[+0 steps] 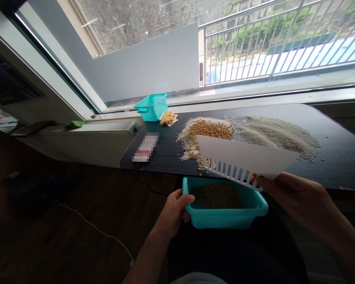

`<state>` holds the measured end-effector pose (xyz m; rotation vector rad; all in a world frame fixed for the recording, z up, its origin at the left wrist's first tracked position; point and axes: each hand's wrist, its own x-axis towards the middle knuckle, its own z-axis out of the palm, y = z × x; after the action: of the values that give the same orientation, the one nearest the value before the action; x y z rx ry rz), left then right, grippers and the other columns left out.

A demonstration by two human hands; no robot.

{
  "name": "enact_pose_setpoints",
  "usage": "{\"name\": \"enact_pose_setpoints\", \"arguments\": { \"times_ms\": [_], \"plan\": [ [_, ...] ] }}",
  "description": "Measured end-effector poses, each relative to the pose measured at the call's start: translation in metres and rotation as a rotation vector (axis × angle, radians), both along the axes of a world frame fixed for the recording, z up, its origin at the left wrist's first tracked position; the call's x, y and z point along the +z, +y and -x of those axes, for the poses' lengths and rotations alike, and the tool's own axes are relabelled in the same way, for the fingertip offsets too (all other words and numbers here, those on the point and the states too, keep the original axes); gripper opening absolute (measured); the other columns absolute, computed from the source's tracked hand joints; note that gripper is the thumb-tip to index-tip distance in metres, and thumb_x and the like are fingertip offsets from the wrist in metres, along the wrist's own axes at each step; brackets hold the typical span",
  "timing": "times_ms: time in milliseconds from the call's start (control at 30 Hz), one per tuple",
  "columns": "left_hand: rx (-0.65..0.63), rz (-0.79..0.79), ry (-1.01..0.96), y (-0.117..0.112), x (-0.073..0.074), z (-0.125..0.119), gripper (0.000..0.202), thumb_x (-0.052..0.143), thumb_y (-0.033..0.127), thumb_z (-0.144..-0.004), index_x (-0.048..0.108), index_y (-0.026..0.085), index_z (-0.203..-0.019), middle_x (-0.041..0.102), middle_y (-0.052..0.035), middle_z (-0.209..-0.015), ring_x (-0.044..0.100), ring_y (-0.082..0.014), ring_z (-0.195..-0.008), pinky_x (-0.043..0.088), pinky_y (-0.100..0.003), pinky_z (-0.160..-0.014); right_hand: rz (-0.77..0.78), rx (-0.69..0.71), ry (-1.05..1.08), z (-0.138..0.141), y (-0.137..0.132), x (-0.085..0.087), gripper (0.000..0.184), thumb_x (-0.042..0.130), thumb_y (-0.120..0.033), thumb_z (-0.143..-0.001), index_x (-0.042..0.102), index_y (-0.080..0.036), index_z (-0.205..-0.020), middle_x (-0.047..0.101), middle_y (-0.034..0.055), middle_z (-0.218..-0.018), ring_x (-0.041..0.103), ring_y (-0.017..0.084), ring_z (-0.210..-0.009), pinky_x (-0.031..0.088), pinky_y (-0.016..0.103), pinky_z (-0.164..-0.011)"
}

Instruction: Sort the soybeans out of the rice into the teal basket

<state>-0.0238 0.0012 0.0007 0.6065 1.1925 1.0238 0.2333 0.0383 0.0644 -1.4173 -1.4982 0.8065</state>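
On the dark table, beans lie left of a rice heap. Nearer, the left hand grips a tub by its left end; the right hand holds a slotted scraper above its right.

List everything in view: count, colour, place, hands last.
Window: 1, white-framed, at back
Table: 1, black, before window
Beans: 1 pile, orange-yellow, mid-table, amid white grains
Grain heap: 1, whitish, right of beans
Sheet: 1, white, slotted, over table's near edge
Near tub: 1, teal, at table's near edge
Tub grains: many, brownish, in near tub
Far tub: 1, teal, table's far left
Bundle: 1, yellow, beside far tub
Blurred item: 1, white-red, table's left end
Radiator: 1, white, left of table
Green item: 1, green, at radiator's left end
Cable: 1, white, lower left
Railing: 1, grey, outside
Left hand: 1, on near tub's left side
Right hand: 1, holding sheet
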Motion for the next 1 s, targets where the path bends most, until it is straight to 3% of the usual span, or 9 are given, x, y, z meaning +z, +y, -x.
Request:
{"name": "enact_pose_setpoints", "arguments": {
  "times_ms": [267,500,767,1000],
  "plan": [
    [0.019,0.005,0.001,-0.002,0.002,0.000,0.031,0.078,0.037,-0.057,0.055,0.018,-0.067,0.042,0.0106,-0.041,0.030,-0.0037,-0.033,0.022,-0.018,-0.035,-0.044,0.054,-0.069,0.003,0.005,-0.007,0.032,0.072,-0.053,-0.070,0.077,-0.022,-0.067,0.078,0.0060,-0.071,0.071,0.024,-0.064,0.057,0.031,-0.056],
    [0.020,-0.009,-0.007,-0.001,0.002,0.002,0.031,0.078,0.036,-0.058,0.054,0.019,-0.066,0.041,0.0105,-0.040,0.030,-0.0039,-0.033,0.022,-0.018,-0.035,-0.050,0.027,-0.059,0.004,0.008,-0.007,0.034,0.072,-0.055,-0.068,0.079,-0.022,-0.073,0.079,0.0059,-0.072,0.073,0.025,-0.066,0.060,0.033,-0.062],
    [0.024,-0.018,0.002,-0.002,-0.006,0.016,0.028,0.076,0.036,-0.062,0.055,0.019,-0.068,0.040,0.0112,-0.039,0.031,-0.0045,-0.034,0.022,-0.018,-0.036,-0.082,0.066,-0.026,0.007,0.012,-0.015,0.031,0.072,-0.053,-0.069,0.080,-0.024,-0.075,0.079,0.0032,-0.071,0.072,0.023,-0.064,0.059,0.031,-0.058],
    [0.062,-0.009,0.018,-0.002,0.000,0.017,0.031,0.077,0.035,-0.058,0.052,0.020,-0.065,0.041,0.0109,-0.041,0.030,-0.0035,-0.034,0.021,-0.018,-0.036,-0.054,0.087,-0.066,0.012,0.016,-0.018,0.034,0.070,-0.054,-0.070,0.079,-0.021,-0.071,0.079,0.0051,-0.071,0.070,0.022,-0.060,0.056,0.030,-0.053]
  ]
}}
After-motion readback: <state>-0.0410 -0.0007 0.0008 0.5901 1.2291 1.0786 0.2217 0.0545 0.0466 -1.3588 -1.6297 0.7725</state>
